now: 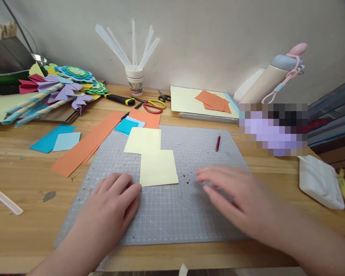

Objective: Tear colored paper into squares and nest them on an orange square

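Observation:
Two small stacks of pale yellow paper squares lie overlapping on the grey cutting mat (pixel 161 222). The nearer yellow paper (pixel 158 168) sits mid-mat; the farther yellow paper (pixel 143 140) is up and to the left. My left hand (pixel 113 201) rests on the mat, holding nothing, its index fingertip at the lower left corner of the nearer paper. To the right, slightly blurred, my right hand (pixel 232 195) hovers over the mat with thumb and fingers apart and nothing between them. Beyond it lies a short dark red pencil (pixel 217 142).
Orange strips (pixel 89 143) and blue paper pieces (pixel 53 138) lie left. Behind are a utility knife (pixel 119 99), red-and-yellow scissors (pixel 153 106), a cup of white sticks (pixel 135 82), paper flowers (pixel 71 82) and a paper stack (pixel 186 99). A white tray (pixel 319 184) stands right.

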The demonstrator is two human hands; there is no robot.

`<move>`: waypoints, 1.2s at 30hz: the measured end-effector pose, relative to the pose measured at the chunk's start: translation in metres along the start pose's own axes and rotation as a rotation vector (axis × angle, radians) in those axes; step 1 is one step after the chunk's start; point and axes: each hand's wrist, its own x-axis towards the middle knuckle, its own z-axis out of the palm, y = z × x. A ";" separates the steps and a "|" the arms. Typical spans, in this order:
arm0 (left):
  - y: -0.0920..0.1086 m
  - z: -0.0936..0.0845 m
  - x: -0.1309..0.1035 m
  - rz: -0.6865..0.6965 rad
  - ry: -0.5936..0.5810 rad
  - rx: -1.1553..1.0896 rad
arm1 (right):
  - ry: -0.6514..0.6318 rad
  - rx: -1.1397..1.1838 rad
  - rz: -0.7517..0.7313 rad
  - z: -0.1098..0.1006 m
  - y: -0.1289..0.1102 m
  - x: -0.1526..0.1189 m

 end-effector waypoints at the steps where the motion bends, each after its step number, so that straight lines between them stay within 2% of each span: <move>1: 0.000 0.000 0.000 0.000 0.001 -0.001 | -0.009 0.045 -0.077 0.006 -0.011 0.003; 4: 0.000 -0.001 -0.002 -0.005 -0.009 -0.006 | 0.031 0.033 -0.186 0.027 -0.031 0.016; 9: 0.001 -0.001 -0.001 -0.044 0.019 -0.019 | 0.033 -0.029 -0.252 0.050 -0.030 0.025; 12: 0.001 -0.003 0.006 -0.049 0.010 -0.057 | 0.040 0.004 -0.243 0.053 -0.025 0.027; 16: 0.002 -0.009 0.021 -0.017 -0.150 -0.078 | 0.071 0.036 -0.206 0.056 -0.018 0.036; 19: 0.004 -0.014 0.036 -0.002 -0.231 -0.062 | 0.079 -0.070 -0.301 0.059 -0.014 0.042; 22: 0.006 -0.019 0.052 0.051 -0.219 -0.111 | 0.103 -0.117 -0.378 0.055 -0.014 0.045; 24: 0.006 -0.026 0.062 0.003 -0.183 -0.227 | 0.139 0.056 -0.287 0.044 -0.016 0.047; 26: 0.006 -0.035 0.069 -0.180 -0.206 -0.431 | 0.138 0.356 -0.072 0.028 -0.019 0.050; 28: 0.006 -0.044 0.075 -0.404 -0.307 -0.711 | 0.075 0.649 0.142 0.012 -0.022 0.053; 30: 0.008 -0.048 0.077 -0.554 -0.419 -0.965 | 0.033 0.859 0.259 0.002 -0.024 0.057; 33: 0.011 -0.044 0.078 -0.587 -0.491 -1.078 | 0.008 0.990 0.295 0.005 -0.026 0.060; 36: 0.014 -0.033 0.075 -0.487 -0.449 -0.930 | -0.029 0.918 0.271 0.019 -0.027 0.060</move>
